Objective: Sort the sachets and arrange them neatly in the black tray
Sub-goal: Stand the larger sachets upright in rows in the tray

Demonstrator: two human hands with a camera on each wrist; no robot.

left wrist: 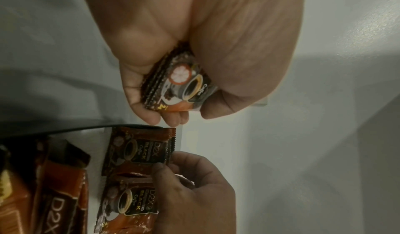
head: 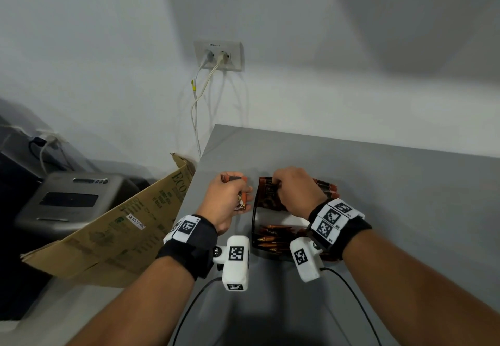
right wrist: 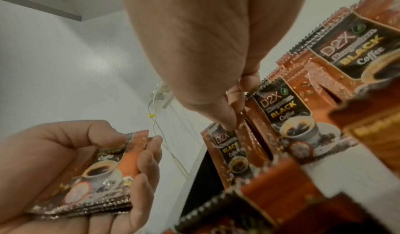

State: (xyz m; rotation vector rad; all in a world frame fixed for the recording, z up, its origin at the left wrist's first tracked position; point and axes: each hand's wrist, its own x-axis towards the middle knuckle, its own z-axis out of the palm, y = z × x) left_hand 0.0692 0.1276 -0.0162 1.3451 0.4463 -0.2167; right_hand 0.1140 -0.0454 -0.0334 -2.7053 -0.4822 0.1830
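The black tray [head: 253, 226] sits on the grey table in the head view. Its far compartment holds upright brown D2X coffee sachets [head: 267, 197]; its near compartment holds orange stick sachets [head: 272, 237]. My right hand [head: 276, 183] reaches into the far compartment and pinches the top edge of an upright sachet [right wrist: 227, 152], also visible in the left wrist view as the sachet [left wrist: 138, 150]. My left hand [head: 240, 195] hovers just left of the tray, gripping a small stack of the same sachets [left wrist: 181, 87], fanned in the palm [right wrist: 103, 169].
More coffee sachets [head: 327, 186] lie behind the tray on the right. The table's left edge runs just beside my left hand. Past it stand a cardboard box [head: 121, 224] and a grey machine [head: 73, 199]. Cables hang from a wall socket [head: 219, 56].
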